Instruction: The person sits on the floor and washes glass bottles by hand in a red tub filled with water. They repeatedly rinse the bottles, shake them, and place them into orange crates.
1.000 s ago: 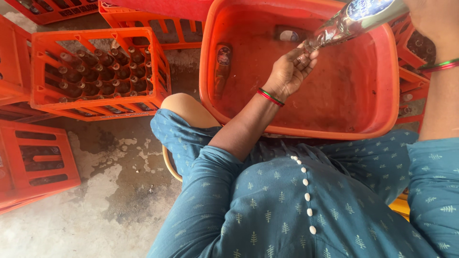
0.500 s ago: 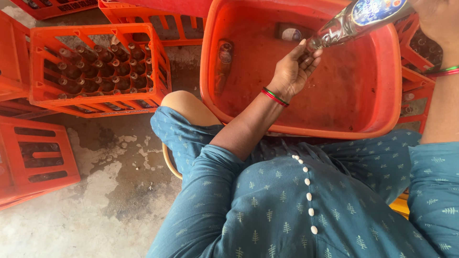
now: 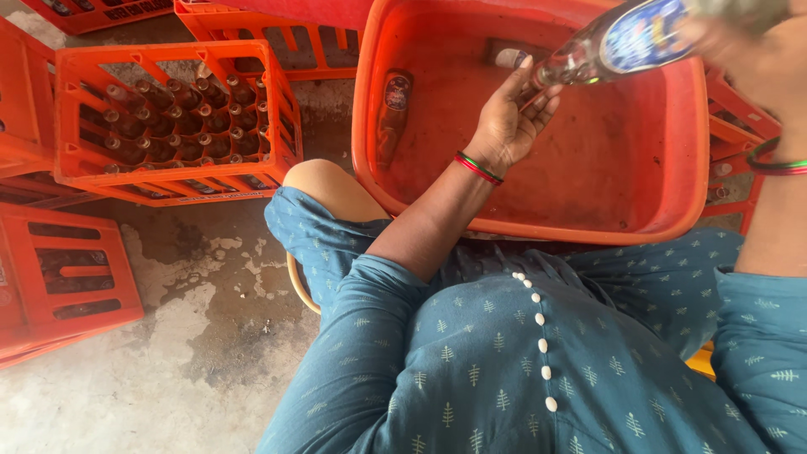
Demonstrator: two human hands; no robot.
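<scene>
While both hands grip it over the red tub (image 3: 672,227), the glass bottle (image 3: 618,42) slants neck-down toward the left hand (image 3: 504,126).

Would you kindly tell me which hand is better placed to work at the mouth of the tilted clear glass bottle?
Left: the left hand has its fingers at the clear glass bottle's mouth, while the right hand grips its body.
</scene>
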